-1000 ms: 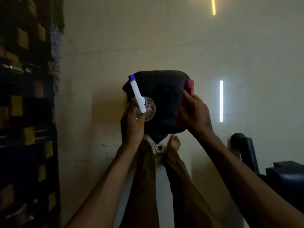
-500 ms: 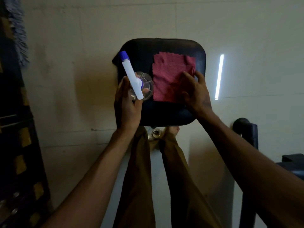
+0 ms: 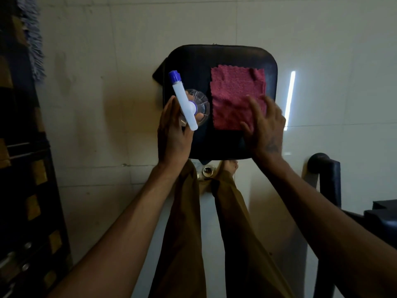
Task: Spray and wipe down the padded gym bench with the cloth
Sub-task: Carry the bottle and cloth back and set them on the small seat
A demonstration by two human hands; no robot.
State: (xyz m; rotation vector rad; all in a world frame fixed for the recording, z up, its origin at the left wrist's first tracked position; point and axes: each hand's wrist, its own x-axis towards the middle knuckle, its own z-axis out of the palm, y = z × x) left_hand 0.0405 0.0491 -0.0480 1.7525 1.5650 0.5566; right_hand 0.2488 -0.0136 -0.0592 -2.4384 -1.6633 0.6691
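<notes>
A black padded bench seat lies below me, seen from above. A red cloth is spread flat on its right half. My right hand presses on the cloth's near right corner with fingers spread and slightly blurred. My left hand grips a clear spray bottle with a white head and blue nozzle, held over the pad's left edge, nozzle pointing away from me.
A dark weight rack stands along the left, with a grey mop head hanging above it. Another black padded machine part stands at the right. My legs in brown trousers and a bare foot are under the seat.
The cloth went from bunched at the pad's right edge to spread flat on top. My right hand slid toward the cloth's near corner. The view moved closer over the seat.
</notes>
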